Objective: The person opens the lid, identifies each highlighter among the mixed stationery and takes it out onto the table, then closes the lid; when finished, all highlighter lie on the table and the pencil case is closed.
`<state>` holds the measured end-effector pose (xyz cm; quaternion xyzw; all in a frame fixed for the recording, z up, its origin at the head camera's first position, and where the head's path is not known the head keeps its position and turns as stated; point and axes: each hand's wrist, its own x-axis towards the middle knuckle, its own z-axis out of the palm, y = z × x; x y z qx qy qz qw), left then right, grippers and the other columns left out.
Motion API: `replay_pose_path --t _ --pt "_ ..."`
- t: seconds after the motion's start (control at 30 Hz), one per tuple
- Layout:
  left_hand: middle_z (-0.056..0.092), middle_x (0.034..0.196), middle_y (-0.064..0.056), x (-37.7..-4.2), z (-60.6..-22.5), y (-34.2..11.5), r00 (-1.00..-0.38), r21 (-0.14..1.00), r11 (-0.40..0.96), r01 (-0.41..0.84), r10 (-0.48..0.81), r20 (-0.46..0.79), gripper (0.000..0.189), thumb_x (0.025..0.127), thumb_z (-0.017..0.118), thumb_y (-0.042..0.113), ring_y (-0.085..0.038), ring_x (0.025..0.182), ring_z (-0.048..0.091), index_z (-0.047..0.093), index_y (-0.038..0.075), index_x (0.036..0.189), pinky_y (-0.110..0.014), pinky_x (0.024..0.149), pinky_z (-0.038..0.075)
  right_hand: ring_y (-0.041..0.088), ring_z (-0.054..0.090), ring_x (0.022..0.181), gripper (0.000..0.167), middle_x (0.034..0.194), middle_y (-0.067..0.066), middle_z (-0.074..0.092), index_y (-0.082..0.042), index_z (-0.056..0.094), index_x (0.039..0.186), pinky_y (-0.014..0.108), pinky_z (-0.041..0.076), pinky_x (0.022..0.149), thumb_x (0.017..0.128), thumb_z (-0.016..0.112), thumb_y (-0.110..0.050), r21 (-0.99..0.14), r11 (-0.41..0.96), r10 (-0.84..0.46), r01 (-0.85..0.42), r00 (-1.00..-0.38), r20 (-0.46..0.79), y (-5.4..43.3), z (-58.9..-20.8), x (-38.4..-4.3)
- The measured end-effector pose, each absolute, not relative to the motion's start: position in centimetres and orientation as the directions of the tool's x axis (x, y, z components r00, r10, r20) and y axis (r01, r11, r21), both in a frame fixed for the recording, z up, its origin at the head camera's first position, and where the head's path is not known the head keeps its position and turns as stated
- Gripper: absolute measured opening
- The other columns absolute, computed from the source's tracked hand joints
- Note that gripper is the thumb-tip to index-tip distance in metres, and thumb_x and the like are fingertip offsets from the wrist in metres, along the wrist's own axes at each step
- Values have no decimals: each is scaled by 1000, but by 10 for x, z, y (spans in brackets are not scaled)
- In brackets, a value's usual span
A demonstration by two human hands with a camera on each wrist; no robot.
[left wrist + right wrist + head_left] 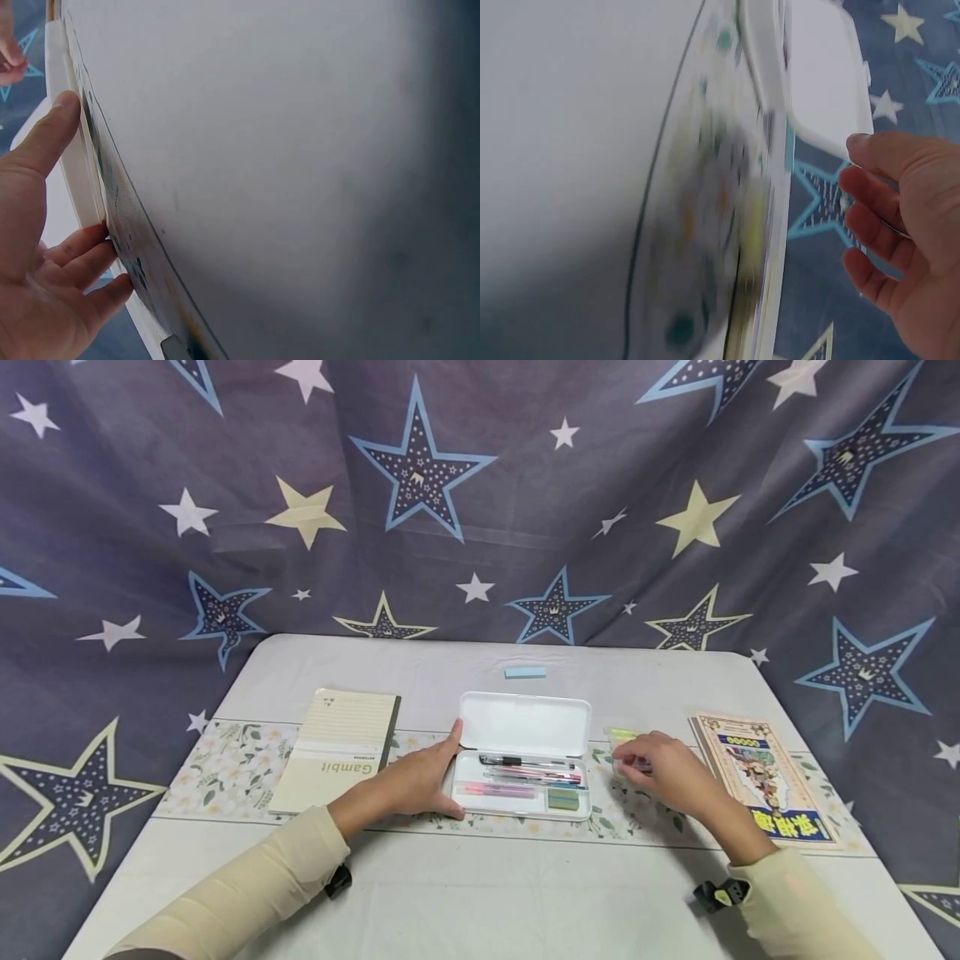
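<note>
An open white pencil case point(525, 722) lies in the middle of the table, its lid tipped back. Inside are several pens point(525, 762), pink pens point(498, 789) and a greenish block point(562, 799). My left hand point(416, 777) holds the case's left end, thumb at the front corner and fingers spread toward the lid; in the left wrist view the thumb point(56, 131) touches its side wall. My right hand point(660, 768) hovers right of the case, fingers loosely bent and holding nothing in the right wrist view. Beneath it lies a yellowish, partly clear item point(621, 732), mostly covered.
A cream notebook point(330, 747) marked Gambit lies at left. Illustrated booklets point(765, 777) are stacked at right. Behind the case sits a small light-blue block point(525, 672). A star-patterned cloth point(450, 552) hangs behind the table's far edge.
</note>
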<state>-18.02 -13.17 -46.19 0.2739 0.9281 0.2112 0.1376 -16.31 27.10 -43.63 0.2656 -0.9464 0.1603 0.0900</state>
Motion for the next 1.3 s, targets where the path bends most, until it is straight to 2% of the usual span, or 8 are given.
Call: replay_pose_path --t 0.33,0.57,0.83,1.17,1.3 --pt "44 159 -13 -180 -461 -131 -815 465 768 441 560 -152 145 70 89 56 -29 145 46 -10 6 163 -45 115 42 12 66 83 17 90 -5 74 -14 80 106 35 56 74 89 78 -15 -253 730 -573 -634 -771 278 226 -440 -162" --pt "45 159 -13 -180 -461 -131 -815 461 771 440 558 -156 145 70 89 57 -28 145 46 -10 6 163 -44 115 42 12 63 82 17 92 -5 74 -17 80 106 29 50 68 90 78 -16 -233 678 -644 -697 -716 269 202 -444 -159" --pt "46 158 -13 -181 -463 -132 -813 465 767 443 562 -153 145 70 89 56 -28 144 47 -10 6 163 -44 115 42 14 69 92 16 102 -4 78 -19 79 107 35 57 80 91 76 -17 -250 625 -698 -739 -673 244 180 -450 -154" --pt "46 158 -12 -182 -465 -131 -815 458 774 438 557 -161 146 70 89 57 -27 144 47 -11 7 163 -43 115 43 14 73 92 12 97 -6 79 -18 80 103 41 56 95 91 77 -19 -214 614 -721 -760 -650 240 168 -456 -152" --pt "43 160 -12 -182 -464 -131 -818 456 778 433 551 -164 146 70 89 57 -27 146 45 -11 8 163 -43 116 42 14 73 92 12 97 -5 79 -17 80 102 41 56 95 90 78 -19 -203 621 -717 -757 -653 243 166 -456 -152"
